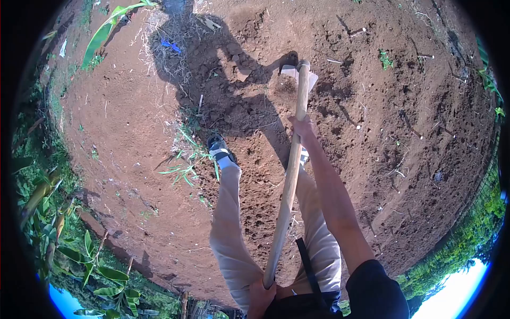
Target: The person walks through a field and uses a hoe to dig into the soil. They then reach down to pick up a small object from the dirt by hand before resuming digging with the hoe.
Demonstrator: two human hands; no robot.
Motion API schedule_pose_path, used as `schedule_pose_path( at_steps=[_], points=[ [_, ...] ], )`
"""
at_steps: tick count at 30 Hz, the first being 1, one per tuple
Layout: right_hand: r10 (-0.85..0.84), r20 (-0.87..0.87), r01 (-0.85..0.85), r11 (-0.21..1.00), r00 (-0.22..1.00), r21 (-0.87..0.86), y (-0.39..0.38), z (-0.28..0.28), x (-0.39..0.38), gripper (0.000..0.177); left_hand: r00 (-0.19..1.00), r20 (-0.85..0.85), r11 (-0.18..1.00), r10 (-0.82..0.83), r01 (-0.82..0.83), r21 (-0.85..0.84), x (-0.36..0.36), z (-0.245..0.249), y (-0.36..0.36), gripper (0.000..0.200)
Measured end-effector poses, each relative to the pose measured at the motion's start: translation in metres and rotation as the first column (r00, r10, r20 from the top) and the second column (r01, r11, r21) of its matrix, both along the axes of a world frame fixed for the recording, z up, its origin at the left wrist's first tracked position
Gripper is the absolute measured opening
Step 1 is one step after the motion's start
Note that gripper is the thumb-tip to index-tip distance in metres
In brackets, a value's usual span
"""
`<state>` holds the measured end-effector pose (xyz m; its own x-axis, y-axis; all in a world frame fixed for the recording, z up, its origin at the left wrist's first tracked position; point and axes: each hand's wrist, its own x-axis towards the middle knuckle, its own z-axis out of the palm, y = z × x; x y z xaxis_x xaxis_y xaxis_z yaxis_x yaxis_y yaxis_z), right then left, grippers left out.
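I hold a long wooden-handled hoe (289, 175) over bare red-brown soil. My right hand (303, 127) grips the shaft partway down, arm stretched forward. Close to my body, at the bottom of the view, my left hand (261, 296) is closed around the handle's near end. The metal blade (296, 73) rests in the loose earth ahead of my feet. My legs in beige trousers (229, 223) stand on either side of the handle, with a sandalled foot (219, 149) planted on the soil.
Tufts of green weeds (186, 154) lie left of my foot. A pile of dry grass (170, 48) sits at the far side, under my shadow. Banana leaves (103, 34) and dense green plants (64, 234) border the plot on the left and right.
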<state>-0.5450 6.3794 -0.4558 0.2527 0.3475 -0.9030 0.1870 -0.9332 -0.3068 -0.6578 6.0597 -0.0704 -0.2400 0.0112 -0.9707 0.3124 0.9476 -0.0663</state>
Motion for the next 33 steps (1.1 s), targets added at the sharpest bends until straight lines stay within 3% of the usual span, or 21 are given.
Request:
schedule_pose_path(
  at_steps=[1, 5, 7, 11, 13, 16, 19, 20, 21, 22, 23, 26, 27, 29, 31, 33],
  points=[
    [-0.048, -0.054, 0.046, 0.998, 0.997, -0.037, -0.01, -0.006, 0.001, 0.037, 0.994, -0.042, 0.994, -0.1, 0.102, 0.05, -0.009, 0.001, -0.013, 0.027],
    [-0.24, -0.183, 0.229, 0.97, 0.953, -0.077, -0.038, 0.016, -0.002, 0.035, 0.986, -0.019, 0.986, -0.168, 0.168, -0.006, -0.03, 0.019, -0.015, 0.028],
    [-0.24, -0.116, 0.236, 0.97, 0.964, -0.05, -0.043, 0.034, -0.007, 0.031, 0.965, 0.031, 0.965, -0.26, 0.258, 0.047, -0.04, 0.021, -0.07, 0.054],
    [-0.36, -0.131, 0.343, 0.93, 0.924, -0.133, -0.068, 0.037, -0.015, 0.027, 0.944, 0.081, 0.946, -0.319, 0.313, 0.08, -0.089, 0.032, -0.072, 0.049],
    [-0.414, -0.167, 0.387, 0.906, 0.895, -0.171, -0.089, 0.035, -0.03, 0.027, 0.887, -0.059, 0.885, -0.457, 0.461, 0.066, -0.111, 0.048, -0.03, 0.03],
    [-0.558, -0.235, 0.524, 0.829, 0.796, -0.197, -0.12, 0.039, -0.071, 0.025, 0.863, -0.076, 0.866, -0.499, 0.497, -0.044, -0.186, 0.06, -0.017, 0.029],
    [-0.659, -0.188, 0.625, 0.751, 0.728, -0.213, -0.117, 0.075, -0.119, 0.026, 0.66, -0.123, 0.671, -0.741, 0.724, -0.16, -0.265, 0.077, 0.013, 0.027],
    [-0.72, -0.187, 0.676, 0.692, 0.668, -0.251, -0.118, 0.082, -0.136, 0.026, 0.646, -0.19, 0.673, -0.739, 0.715, -0.188, -0.292, 0.085, 0.018, 0.026],
    [-0.777, -0.179, 0.721, 0.628, 0.604, -0.291, -0.121, 0.089, -0.155, 0.026, 0.68, -0.204, 0.704, -0.704, 0.707, -0.071, -0.328, 0.095, 0.021, 0.026],
    [-0.825, -0.207, 0.755, 0.565, 0.526, -0.334, -0.123, 0.098, -0.178, 0.025, 0.482, -0.311, 0.539, -0.819, 0.832, -0.131, -0.358, 0.096, 0.023, 0.024],
    [-0.866, -0.228, 0.779, 0.5, 0.445, -0.377, -0.128, 0.108, -0.199, 0.025, 0.51, -0.33, 0.566, -0.794, 0.819, -0.095, -0.396, 0.102, 0.024, 0.023],
    [-0.878, -0.207, 0.839, 0.474, 0.431, -0.266, -0.137, 0.133, -0.25, 0.023, 0.346, -0.37, 0.424, -0.862, 0.892, -0.155, -0.458, 0.115, 0.047, 0.023],
    [-0.875, -0.219, 0.835, 0.48, 0.432, -0.268, -0.135, 0.136, -0.252, 0.023, 0.434, -0.339, 0.486, -0.835, 0.87, -0.083, -0.461, 0.119, 0.062, 0.023],
    [-0.891, -0.212, 0.859, 0.447, 0.402, -0.249, -0.139, 0.138, -0.244, 0.024, 0.347, -0.376, 0.411, -0.859, 0.906, -0.104, -0.471, 0.113, 0.045, 0.022],
    [-0.896, -0.18, 0.87, 0.438, 0.405, -0.225, -0.135, 0.131, -0.213, 0.023, 0.377, -0.389, 0.437, -0.841, 0.896, -0.078, -0.425, 0.108, 0.052, 0.022],
    [-0.815, -0.173, 0.804, 0.577, 0.554, -0.142, -0.121, 0.127, -0.165, 0.022, 0.411, -0.412, 0.458, -0.813, 0.889, -0.019, -0.38, 0.091, 0.027, 0.02]
  ],
)
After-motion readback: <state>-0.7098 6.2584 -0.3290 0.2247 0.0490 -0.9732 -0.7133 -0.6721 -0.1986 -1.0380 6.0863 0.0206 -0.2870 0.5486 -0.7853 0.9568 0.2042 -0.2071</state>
